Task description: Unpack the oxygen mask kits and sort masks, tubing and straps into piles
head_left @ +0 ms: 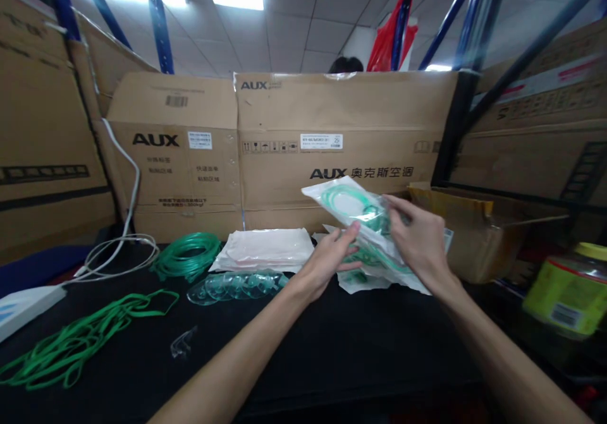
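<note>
My right hand (420, 234) pinches the edge of a clear-and-white pouch (348, 198) with coiled green tubing and a green-tinted piece inside. The pouch is tilted above several similar filled pouches (365, 278) on the black table. My left hand (332, 256) is just below the pouch's lower edge, fingers spread; whether a fingertip touches it I cannot tell. Left of it lie a stack of flat white pouches (265, 247) and a row of clear green-tinted masks (241, 287). Farther left sits a coil of green tubing (190, 253).
Green elastic straps (80, 342) and small clear pieces (183, 343) lie at the left. A white cable (135, 177) runs by a white box (28, 307). Cardboard panels (284, 108) stand behind. An open carton (484, 241) and a yellow-lidded jar (569, 291) are at the right.
</note>
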`<state>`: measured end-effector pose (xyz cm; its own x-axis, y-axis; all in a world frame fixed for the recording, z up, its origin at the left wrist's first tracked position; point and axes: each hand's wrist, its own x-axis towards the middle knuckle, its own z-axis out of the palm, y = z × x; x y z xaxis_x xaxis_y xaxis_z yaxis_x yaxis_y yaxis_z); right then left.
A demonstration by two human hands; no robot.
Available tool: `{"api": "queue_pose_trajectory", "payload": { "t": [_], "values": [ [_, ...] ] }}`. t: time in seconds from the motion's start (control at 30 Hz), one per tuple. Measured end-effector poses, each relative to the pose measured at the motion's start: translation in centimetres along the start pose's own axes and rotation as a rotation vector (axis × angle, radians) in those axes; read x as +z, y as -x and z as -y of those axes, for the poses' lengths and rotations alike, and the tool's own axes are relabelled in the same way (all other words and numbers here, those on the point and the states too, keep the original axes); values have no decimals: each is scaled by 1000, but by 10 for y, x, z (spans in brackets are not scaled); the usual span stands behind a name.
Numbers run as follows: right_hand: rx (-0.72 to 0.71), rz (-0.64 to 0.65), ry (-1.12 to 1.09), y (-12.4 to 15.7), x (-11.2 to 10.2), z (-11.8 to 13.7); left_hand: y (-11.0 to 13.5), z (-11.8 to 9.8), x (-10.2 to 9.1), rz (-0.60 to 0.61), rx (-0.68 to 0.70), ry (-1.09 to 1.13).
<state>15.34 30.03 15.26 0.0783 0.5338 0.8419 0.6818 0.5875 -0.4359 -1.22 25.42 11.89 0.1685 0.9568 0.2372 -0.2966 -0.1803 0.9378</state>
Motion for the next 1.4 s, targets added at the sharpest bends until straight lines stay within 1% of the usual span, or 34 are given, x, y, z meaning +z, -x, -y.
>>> {"api": "queue_pose_trajectory", "payload": {
  "t": [0.03, 0.07, 0.13, 0.17, 0.2, 0.23, 0.27, 0.3, 0.33, 0.37, 0.4, 0.47, 0.5, 0.53, 0.6, 0.7, 0.8, 0.93, 1.07, 1.2, 1.4],
  "values": [
    [-27, 23, -64, 7, 12, 12, 0, -5, -6, -5, -4, 61],
    [-56, 50, -131, 14, 23, 23, 0, -9, -13, -42, 4, 72],
    [-150, 111, -272, 26, 42, 43, -1, -15, -32, -196, 50, 18],
    [-189, 107, -343, 30, 49, 50, -2, -17, -43, -279, 76, -20],
    [-194, 71, -405, 34, 53, 54, -2, -19, -54, -350, 99, -55],
    [-168, 12, -464, 38, 56, 56, -2, -20, -66, -402, 115, -79],
    [-106, -61, -519, 40, 58, 56, -2, -21, -76, -438, 127, -91],
    [-15, -130, -579, 42, 59, 54, -1, -22, -86, -461, 137, -94],
    [98, -163, -664, 44, 61, 51, 0, -23, -94, -481, 150, -97],
    [214, -142, -766, 46, 63, 47, 1, -23, -100, -495, 163, -98],
    [320, -69, -872, 48, 66, 43, 1, -23, -105, -506, 177, -99],
    [473, 156, -1044, 54, 75, 37, 2, -22, -112, -515, 200, -104],
    [518, 261, -1094, 57, 81, 35, 2, -21, -113, -512, 208, -109],
    [548, 333, -1121, 60, 86, 34, 1, -20, -115, -506, 213, -114],
    [592, 387, -1160, 66, 95, 33, 0, -18, -116, -483, 215, -124],
    [648, 395, -1210, 70, 101, 31, 0, -16, -116, -453, 199, -139],
    [677, 415, -1250, 72, 99, 30, 0, -14, -114, -440, 172, -163],
    [686, 476, -1335, 72, 96, 34, 3, -14, -109, -415, 141, -194],
    [733, 516, -1386, 69, 96, 36, 5, -14, -106, -360, 128, -276],
    [741, 548, -1415, 66, 96, 34, 5, -12, -103, -303, 89, -340],
    [799, 544, -1448, 64, 95, 29, 7, -10, -100, -263, 16, -366]
  ]
}}
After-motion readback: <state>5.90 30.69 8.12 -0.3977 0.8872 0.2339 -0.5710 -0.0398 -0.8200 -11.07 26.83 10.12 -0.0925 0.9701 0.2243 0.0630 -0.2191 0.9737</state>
